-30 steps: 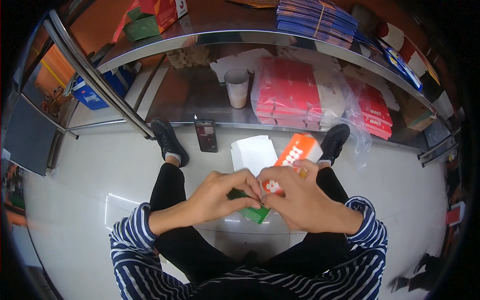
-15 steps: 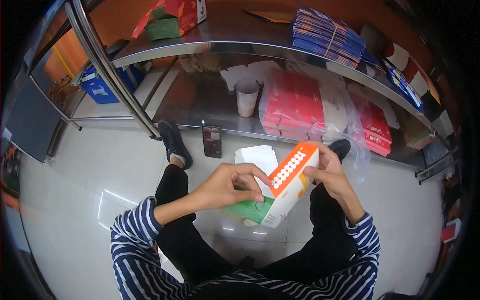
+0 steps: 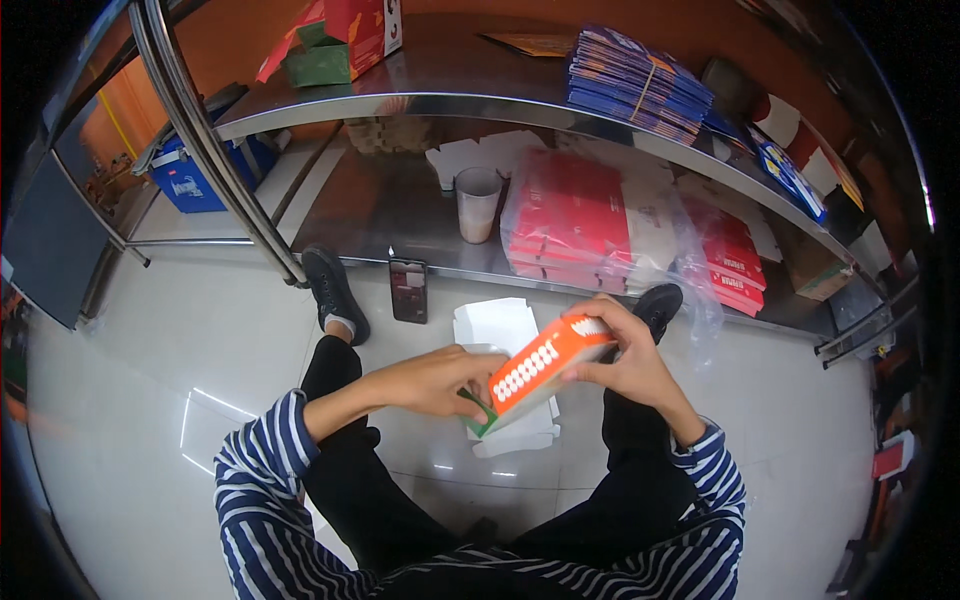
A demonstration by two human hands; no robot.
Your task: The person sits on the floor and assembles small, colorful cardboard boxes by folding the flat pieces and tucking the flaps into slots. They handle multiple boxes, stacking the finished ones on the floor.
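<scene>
A small cardboard box (image 3: 545, 365), orange with rows of white dots and a green end, is held tilted between my hands above the floor. My right hand (image 3: 632, 362) grips its far right end, thumb on the near side and fingers over the top. At the lower left end, my left hand (image 3: 438, 381) has its thumb and fingers closed around the green flap (image 3: 480, 413); its fingertips are partly hidden behind the box. Underneath, a flat white cardboard blank (image 3: 497, 320) lies on the tiled floor between my legs.
A phone (image 3: 409, 290) leans against the lower steel shelf (image 3: 375, 195). That shelf holds a plastic cup (image 3: 478, 205) and bagged red flat cartons (image 3: 570, 205). Above are banded blue flat cartons (image 3: 640, 85) and a red-green box (image 3: 345, 45). A blue cooler (image 3: 200, 175) stands left.
The box has turned so its orange face points more upward and its white side has mostly gone from sight. Both hands have shifted slightly left with it.
</scene>
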